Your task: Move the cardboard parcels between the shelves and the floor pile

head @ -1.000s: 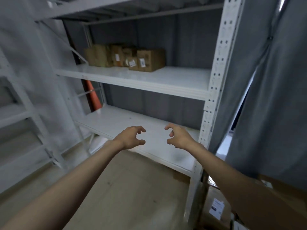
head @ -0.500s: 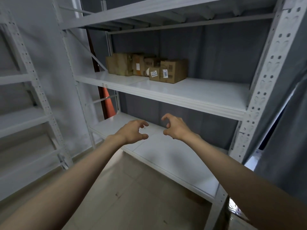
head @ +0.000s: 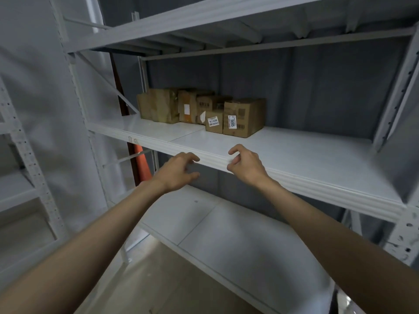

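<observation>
Head view: the left hand (head: 175, 172) and right hand (head: 246, 165) reach out at 12 o'clock, fingers loosely curled and spread, holding nothing, level with the middle shelf's (head: 294, 155) front edge. The cardboard parcels (head: 201, 112) sit clustered at that shelf's back, toward 11 o'clock, well apart from both hands.

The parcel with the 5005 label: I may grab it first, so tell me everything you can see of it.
The parcel with the 5005 label is a brown cardboard box, closed, a little creased, standing upright. A white sticker reading 5005, turned sideways, sits on its front face with a printed barcode beside it. It stands on the middle shelf, rightmost in a row of parcels, set back from the front edge. A smaller labelled parcel sits right against its left side. Neither hand touches it.
</observation>
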